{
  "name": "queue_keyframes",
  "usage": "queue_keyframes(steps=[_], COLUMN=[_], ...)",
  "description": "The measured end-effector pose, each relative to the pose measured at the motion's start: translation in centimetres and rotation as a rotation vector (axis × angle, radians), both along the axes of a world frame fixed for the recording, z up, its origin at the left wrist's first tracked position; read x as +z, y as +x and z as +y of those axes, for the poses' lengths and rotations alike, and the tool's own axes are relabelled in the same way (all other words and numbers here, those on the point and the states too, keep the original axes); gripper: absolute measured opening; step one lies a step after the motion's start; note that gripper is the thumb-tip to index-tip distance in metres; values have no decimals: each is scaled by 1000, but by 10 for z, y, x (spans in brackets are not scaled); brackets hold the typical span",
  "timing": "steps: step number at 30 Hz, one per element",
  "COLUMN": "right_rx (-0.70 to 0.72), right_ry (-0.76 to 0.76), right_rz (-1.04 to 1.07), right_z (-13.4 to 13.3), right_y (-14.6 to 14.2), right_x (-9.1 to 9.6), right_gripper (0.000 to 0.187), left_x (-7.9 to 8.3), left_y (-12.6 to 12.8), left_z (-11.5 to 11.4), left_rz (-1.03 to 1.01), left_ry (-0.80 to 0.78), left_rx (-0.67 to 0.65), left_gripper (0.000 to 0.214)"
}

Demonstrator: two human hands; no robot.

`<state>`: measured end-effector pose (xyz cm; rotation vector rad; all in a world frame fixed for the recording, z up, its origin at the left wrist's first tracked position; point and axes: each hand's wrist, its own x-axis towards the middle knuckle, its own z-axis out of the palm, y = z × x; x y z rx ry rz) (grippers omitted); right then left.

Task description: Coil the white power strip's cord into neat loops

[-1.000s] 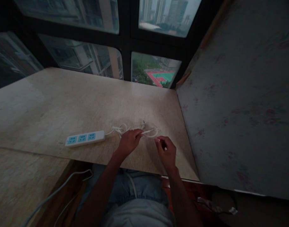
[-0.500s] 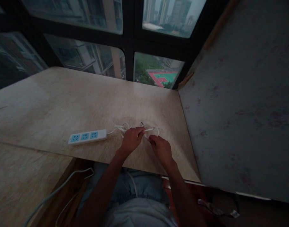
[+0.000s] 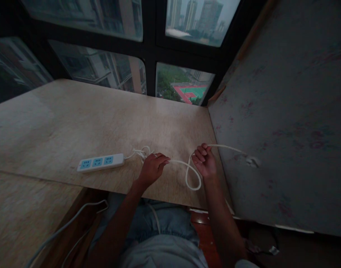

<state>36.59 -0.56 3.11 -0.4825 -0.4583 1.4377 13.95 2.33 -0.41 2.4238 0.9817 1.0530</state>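
A white power strip point(image 3: 100, 162) with three blue socket panels lies on the counter, left of my hands. From its right end runs a white power cord point(image 3: 193, 189), partly bunched beside my left hand point(image 3: 153, 167). Thumb and fingers of that hand pinch the cord just above the surface. Between my hands the cord hangs in a loose loop. My right hand point(image 3: 205, 162), raised near the wall, has its fingers closed round the cord. Past it, the free end stretches right to a white plug point(image 3: 252, 161), blurred and in the air before the wall.
The stone-patterned counter point(image 3: 109, 115) meets a dark-framed window point(image 3: 150, 70) at the back. A flower-patterned wall point(image 3: 271, 130) bounds the right side. At lower left, a pale cable point(image 3: 67, 223) hangs beside the counter edge.
My right hand has moved right and up, drawing the cord out of the bunch. A loop now hangs between my hands, and the plug has swung out toward the wall. My left hand stays nearly in place.
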Motion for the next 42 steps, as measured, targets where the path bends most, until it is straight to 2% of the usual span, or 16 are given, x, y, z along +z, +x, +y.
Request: queue_keyframes(steps=[4,9,14,18,22,25,28,33,36,39,42], right_rx=[76,176,224,330,415,428,387,203,128,30,-91], right_ry=[-137,-226,-358,-500,-600,-608,-612,-625,-611,-567,-457], right_rz=[2,-9,-66,-82,-100,-89,-76,-135,-164,-221,-301], right_z=[18,34,49,60,72,79,85,96,103,112,120], right_y=[-6,-7,-2,5,15,22,27,33,37,47,63], right_x=[-5,-12,-24,-35,-44,-47,-48,-50,-53,-54,-49], right_gripper=[23,29,35,39,43,44,41,35,33,28,22], left_x=[-1,-3,-6,-5,1,2,-7,-37,-47,-47,-46], left_y=[-4,-1,5,6,-8,-34,-69,-111,-116,-116,-119], left_z=[-8,-14,-16,-21,-24,-15,2,17,17,14,11], left_rz=[-53,-142,-131,-82,-110,-127,-34,256,341,337,313], left_ry=[-4,36,94,189,307,319,217,23,-9,8,44], left_rx=[-3,45,100,129,245,397,519,493,469,494,476], left_gripper=[18,18,17,18,26,31,40,47,36,29,23])
